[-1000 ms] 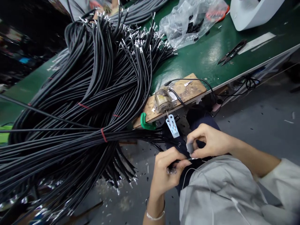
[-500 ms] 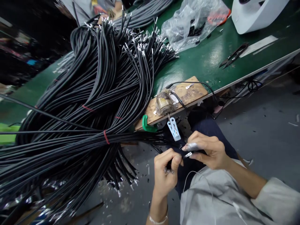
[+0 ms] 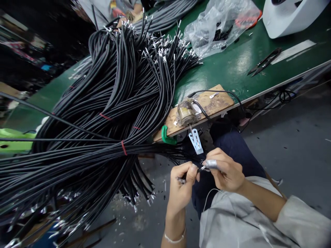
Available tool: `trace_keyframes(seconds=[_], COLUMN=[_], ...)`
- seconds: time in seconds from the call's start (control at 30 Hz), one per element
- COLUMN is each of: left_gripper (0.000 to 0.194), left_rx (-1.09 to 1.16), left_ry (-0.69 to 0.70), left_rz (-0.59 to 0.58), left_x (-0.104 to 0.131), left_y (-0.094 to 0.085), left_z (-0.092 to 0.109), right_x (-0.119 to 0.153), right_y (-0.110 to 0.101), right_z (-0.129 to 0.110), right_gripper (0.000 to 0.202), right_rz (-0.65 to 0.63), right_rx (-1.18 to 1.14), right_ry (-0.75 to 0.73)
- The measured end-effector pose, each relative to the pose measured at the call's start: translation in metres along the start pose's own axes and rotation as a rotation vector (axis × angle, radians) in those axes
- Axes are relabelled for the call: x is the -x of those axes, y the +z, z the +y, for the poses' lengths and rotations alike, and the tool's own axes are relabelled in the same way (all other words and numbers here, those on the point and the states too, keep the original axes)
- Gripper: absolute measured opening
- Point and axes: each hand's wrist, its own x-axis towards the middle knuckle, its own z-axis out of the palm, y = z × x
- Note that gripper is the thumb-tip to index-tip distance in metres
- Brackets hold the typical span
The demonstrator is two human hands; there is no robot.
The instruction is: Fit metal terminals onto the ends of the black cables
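Observation:
My left hand (image 3: 182, 182) is closed around a black cable (image 3: 199, 169) near its stripped end. My right hand (image 3: 224, 168), with silver tape wrapped round one finger, pinches the cable's shiny tip between thumb and fingers, so most of that tip is hidden. Just beyond the hands, a light blue clothes peg (image 3: 196, 142) hangs on the shaft of a small motor (image 3: 186, 113) wrapped in clear film. A bundle of black cables (image 3: 103, 151), tied with a red band (image 3: 124, 148), stretches from the left toward my hands.
The motor sits on a wooden board (image 3: 214, 101) at the edge of the green table (image 3: 232, 65), beside a green clamp (image 3: 168, 136). Scissors (image 3: 265, 62), a clear plastic bag (image 3: 207, 27) and a white housing (image 3: 292, 17) lie farther back. Another person's hand (image 3: 136, 10) shows at the top.
My right thumb and fingers have closed over the silvery cable tip, which lay exposed between them before. The whole scene has shifted slightly right as the camera turned.

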Motion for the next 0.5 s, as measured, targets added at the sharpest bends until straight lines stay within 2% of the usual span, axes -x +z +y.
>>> trace_keyframes(seconds=[0.2, 0.4, 0.5], left_gripper=[0.046, 0.042, 0.043], left_rx=[0.019, 0.033, -0.012], left_ry=[0.029, 0.067, 0.044], left_rz=[0.080, 0.112, 0.075], left_x=[0.002, 0.001, -0.002], left_y=[0.002, 0.003, 0.003], left_z=[-0.003, -0.005, -0.003], right_x=[0.003, 0.009, 0.004], right_y=[0.003, -0.007, -0.008], right_z=[-0.001, 0.001, -0.002], right_gripper=[0.043, 0.030, 0.023], right_rz=[0.025, -0.023, -0.100], right_rx=[-0.138, -0.171, -0.151], right_ry=[0.136, 0.450, 0.445])
